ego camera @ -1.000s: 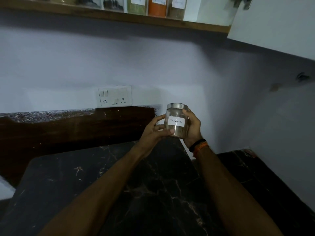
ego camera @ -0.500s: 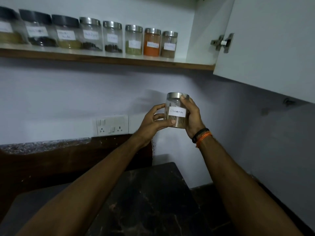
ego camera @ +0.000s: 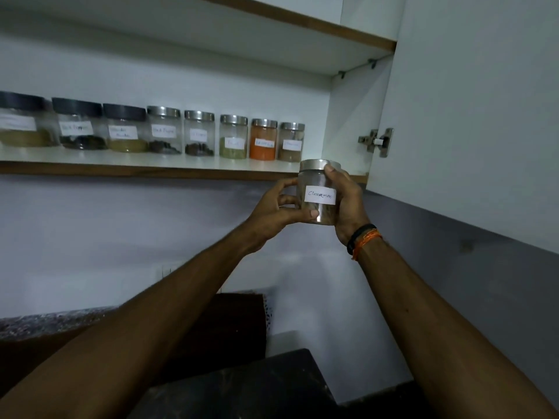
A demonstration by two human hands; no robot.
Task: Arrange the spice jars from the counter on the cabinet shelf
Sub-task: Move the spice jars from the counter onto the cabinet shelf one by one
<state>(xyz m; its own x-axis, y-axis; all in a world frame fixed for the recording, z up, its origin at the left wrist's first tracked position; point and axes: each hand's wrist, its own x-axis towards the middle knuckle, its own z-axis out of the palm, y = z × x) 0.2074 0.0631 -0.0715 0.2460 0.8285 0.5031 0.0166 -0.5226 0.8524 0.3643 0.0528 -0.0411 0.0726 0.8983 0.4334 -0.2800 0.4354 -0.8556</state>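
I hold a clear glass jar (ego camera: 318,189) with a steel lid and a white label reading "Cinnamon" in both hands. My left hand (ego camera: 273,211) cups its left side and base; my right hand (ego camera: 348,204) wraps its right side, with a finger on the lid. The jar is upright, just below and in front of the right end of the cabinet shelf (ego camera: 151,170). On the shelf stands a row of several labelled spice jars; the nearest to my hands are an orange-filled jar (ego camera: 263,140) and a brown-filled jar (ego camera: 291,142).
The open white cabinet door (ego camera: 469,116) hangs at the right, its hinge (ego camera: 376,142) close to the jar. A bare stretch of shelf lies right of the brown jar. An upper shelf (ego camera: 302,22) is above. The dark marble counter (ego camera: 242,385) lies below.
Both hands have lifted the cinnamon jar from above the counter up to shelf level, and my view has tilted upward so the whole row of jars shows.
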